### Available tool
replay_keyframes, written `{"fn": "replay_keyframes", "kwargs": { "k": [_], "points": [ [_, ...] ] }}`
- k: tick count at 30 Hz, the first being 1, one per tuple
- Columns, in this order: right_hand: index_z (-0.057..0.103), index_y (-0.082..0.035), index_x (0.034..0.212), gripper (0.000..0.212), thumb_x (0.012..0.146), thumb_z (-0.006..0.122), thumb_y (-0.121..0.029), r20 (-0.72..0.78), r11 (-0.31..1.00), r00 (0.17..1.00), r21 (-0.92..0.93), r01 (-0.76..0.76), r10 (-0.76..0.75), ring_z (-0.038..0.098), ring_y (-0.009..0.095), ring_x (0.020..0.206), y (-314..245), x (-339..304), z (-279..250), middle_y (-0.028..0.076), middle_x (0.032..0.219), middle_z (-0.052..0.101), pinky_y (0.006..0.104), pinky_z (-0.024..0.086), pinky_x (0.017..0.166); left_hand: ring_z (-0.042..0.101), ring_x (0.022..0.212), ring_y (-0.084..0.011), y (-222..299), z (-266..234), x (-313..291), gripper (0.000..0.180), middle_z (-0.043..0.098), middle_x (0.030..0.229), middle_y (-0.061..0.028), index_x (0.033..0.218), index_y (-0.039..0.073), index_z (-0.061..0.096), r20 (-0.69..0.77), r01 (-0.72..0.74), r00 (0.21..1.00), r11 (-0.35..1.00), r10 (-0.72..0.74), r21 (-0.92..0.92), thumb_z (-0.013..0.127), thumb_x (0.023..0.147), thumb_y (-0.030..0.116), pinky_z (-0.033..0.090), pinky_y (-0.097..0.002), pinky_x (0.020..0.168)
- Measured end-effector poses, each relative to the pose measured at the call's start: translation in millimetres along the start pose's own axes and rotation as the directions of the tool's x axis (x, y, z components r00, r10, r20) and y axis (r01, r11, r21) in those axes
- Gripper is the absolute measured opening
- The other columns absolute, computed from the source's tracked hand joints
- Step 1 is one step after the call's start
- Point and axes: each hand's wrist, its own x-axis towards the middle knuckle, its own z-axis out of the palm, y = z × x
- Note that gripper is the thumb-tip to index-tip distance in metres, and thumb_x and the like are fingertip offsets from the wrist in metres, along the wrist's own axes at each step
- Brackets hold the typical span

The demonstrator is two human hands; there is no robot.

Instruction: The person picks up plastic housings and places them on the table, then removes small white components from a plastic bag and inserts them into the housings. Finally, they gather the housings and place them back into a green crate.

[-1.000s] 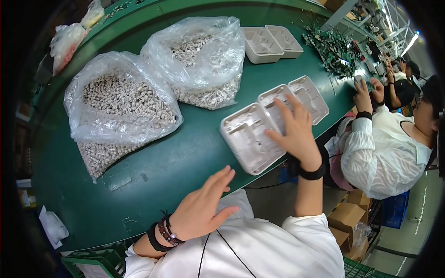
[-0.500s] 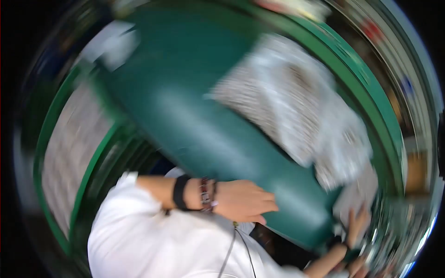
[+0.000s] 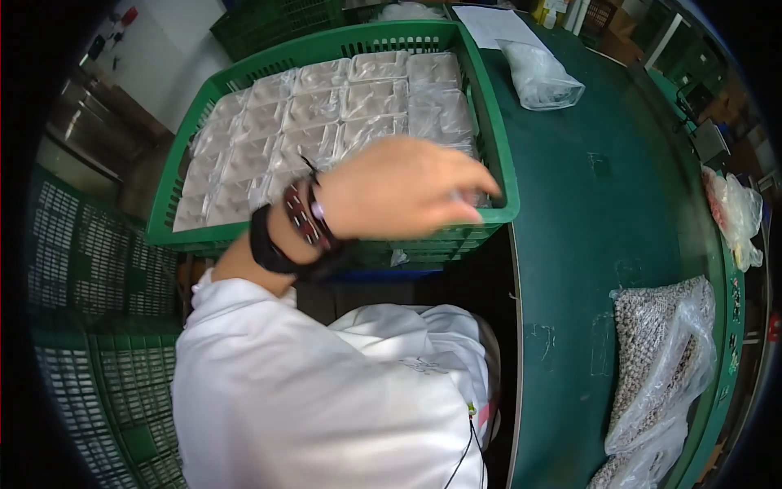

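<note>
My left hand (image 3: 407,186), wearing a black band and a dark red bracelet at the wrist, reaches over the near right part of a green plastic crate (image 3: 498,138). Its thumb and index finger are apart, and I see nothing between them; the other fingers are partly hidden and a little blurred. Inside the crate, rows of pale boxy packs (image 3: 319,110) lie under clear plastic film. The hand covers some of the packs and part of the near rim. My right hand is outside the picture.
A dark green table (image 3: 570,244) runs along the right. On it lie clear bags of small pale brown pieces (image 3: 643,350), a crumpled clear bag (image 3: 542,77) and a white sheet (image 3: 489,24). Stacked green crates (image 3: 90,359) stand at the left.
The view has swung left from the table to the crate. My left hand has moved from beside the table to above the packs. My right hand has left the picture.
</note>
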Motion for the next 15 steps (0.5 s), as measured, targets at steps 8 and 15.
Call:
{"fn": "replay_keyframes", "kwargs": {
  "k": [8, 15],
  "points": [
    [0.051, -0.005, 0.107, 0.034, 0.085, 0.053, -0.030, 0.274, 0.959, 0.960, -0.283, 0.025, 0.055, 0.048, 0.030, 0.093, -53, 5, -50, 0.014, 0.103, 0.050, 0.0386, 0.038, 0.080, 0.053, 0.099, -0.0273, -129, 22, 13, 0.037, 0.058, 0.100, -0.0103, 0.109, 0.011, 0.056, 0.236, 0.065, 0.963, 0.962, -0.130, 0.265, 0.059, 0.078, 0.031, 0.043, -0.0351, 0.082],
    [0.051, -0.005, 0.102, 0.027, 0.084, 0.052, -0.026, 0.511, 0.853, 0.846, -0.500, 0.152, 0.150, 0.048, 0.027, 0.088, -92, 17, -81, 0.011, 0.097, 0.051, 0.0363, 0.038, 0.076, 0.046, 0.104, -0.0273, -137, 50, 47, 0.042, 0.051, 0.103, -0.0092, 0.113, 0.009, 0.051, 0.247, 0.168, 0.944, 0.964, -0.218, 0.208, 0.061, 0.078, 0.029, 0.039, -0.0363, 0.089]
  ]
}}
